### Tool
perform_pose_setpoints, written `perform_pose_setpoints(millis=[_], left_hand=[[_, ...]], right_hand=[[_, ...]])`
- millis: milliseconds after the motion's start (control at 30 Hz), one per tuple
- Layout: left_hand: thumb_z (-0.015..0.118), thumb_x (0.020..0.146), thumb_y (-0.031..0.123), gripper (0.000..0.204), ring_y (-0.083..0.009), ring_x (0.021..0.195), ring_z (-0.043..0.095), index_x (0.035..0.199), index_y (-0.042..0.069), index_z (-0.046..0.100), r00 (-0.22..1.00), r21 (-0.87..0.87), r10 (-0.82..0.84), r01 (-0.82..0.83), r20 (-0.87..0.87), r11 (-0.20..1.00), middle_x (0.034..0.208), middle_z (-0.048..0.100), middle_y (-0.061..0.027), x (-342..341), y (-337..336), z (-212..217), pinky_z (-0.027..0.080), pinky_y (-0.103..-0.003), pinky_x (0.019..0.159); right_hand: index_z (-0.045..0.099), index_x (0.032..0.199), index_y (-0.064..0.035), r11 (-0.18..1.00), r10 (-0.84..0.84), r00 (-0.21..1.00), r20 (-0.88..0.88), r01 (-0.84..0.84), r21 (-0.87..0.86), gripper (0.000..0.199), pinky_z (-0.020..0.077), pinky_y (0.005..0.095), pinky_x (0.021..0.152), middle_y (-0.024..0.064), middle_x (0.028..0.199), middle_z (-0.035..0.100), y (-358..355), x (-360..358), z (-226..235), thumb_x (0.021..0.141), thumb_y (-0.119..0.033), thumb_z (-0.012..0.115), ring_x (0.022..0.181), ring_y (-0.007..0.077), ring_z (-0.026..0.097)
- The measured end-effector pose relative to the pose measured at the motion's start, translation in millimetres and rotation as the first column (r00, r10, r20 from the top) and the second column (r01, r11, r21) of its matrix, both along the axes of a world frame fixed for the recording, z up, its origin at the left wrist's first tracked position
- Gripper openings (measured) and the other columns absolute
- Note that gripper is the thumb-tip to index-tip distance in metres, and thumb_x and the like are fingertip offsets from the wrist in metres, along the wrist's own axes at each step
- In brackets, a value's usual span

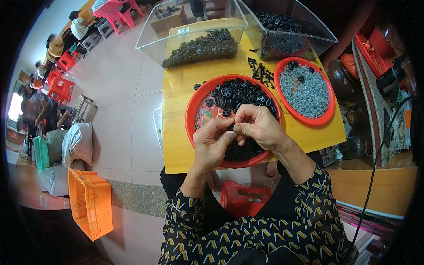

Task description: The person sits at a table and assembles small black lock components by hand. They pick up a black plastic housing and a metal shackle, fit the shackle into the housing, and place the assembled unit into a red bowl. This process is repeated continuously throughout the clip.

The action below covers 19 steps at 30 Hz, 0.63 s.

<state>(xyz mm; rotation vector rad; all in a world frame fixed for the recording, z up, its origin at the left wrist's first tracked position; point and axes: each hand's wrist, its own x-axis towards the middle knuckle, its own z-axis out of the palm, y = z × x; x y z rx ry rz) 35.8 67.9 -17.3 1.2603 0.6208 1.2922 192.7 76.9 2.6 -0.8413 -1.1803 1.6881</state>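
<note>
Both my hands meet over a round red tray [189, 115] heaped with small black oval plastic parts [247, 93]. My left hand [212, 140] is closed, thumb and forefinger pinched on a small black part [230, 127] that the fingertips mostly hide. Against it, my right hand [260, 129] is closed in a pinch too; whether it grips the same part or another small piece, I cannot make out. To the right, a second red tray [281, 90] holds many silvery screws [305, 93] with a few black pieces on top. Loose black pegs [263, 75] lie between the trays.
The trays stand on a yellow table [179, 154]. Two clear plastic bins [194, 48] with black parts sit at its far side. An orange crate [90, 203] and white sacks [78, 143] are on the floor at left. A black cable [380, 145] hangs at right. Other people sit far left.
</note>
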Motion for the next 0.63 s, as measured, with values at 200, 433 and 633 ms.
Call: perform_pose_setpoints(millis=[200,433,633], left_hand=[[0.060,0.079,-0.001,0.025,-0.0102,0.075,0.057,0.103,-0.002,0.055,0.999,-0.050,-0.049,0.049,0.014,0.998,0.086,0.060,-0.0062,-3,2,-2,0.048,-0.022,0.065],[0.060,0.078,-0.001,0.027,-0.0080,0.070,0.055,0.105,-0.001,0.054,0.998,-0.052,-0.034,0.037,0.046,0.998,0.080,0.057,-0.0031,-14,9,-7,0.048,-0.021,0.061],[0.060,0.079,0.000,0.029,-0.0091,0.071,0.056,0.106,-0.001,0.054,0.998,-0.024,-0.060,0.059,-0.025,0.998,0.083,0.058,-0.0043,-13,6,-3,0.048,-0.021,0.063]], right_hand=[[0.054,0.081,-0.0018,0.997,0.020,0.997,-0.068,-0.025,-0.073,0.009,0.0504,0.0202,0.053,0.0012,0.071,0.054,0,1,7,0.080,-0.007,0.062,0.062,0.0082,0.056],[0.057,0.090,0.0026,0.988,0.094,0.988,-0.123,-0.108,-0.112,0.019,0.0519,0.0213,0.056,0.0086,0.079,0.061,3,13,14,0.083,-0.015,0.058,0.065,0.0115,0.060],[0.056,0.094,0.0016,0.990,0.094,0.995,-0.020,-0.096,-0.104,0.021,0.0519,0.0223,0.056,0.0086,0.079,0.061,1,11,11,0.083,-0.016,0.059,0.066,0.0124,0.061]])
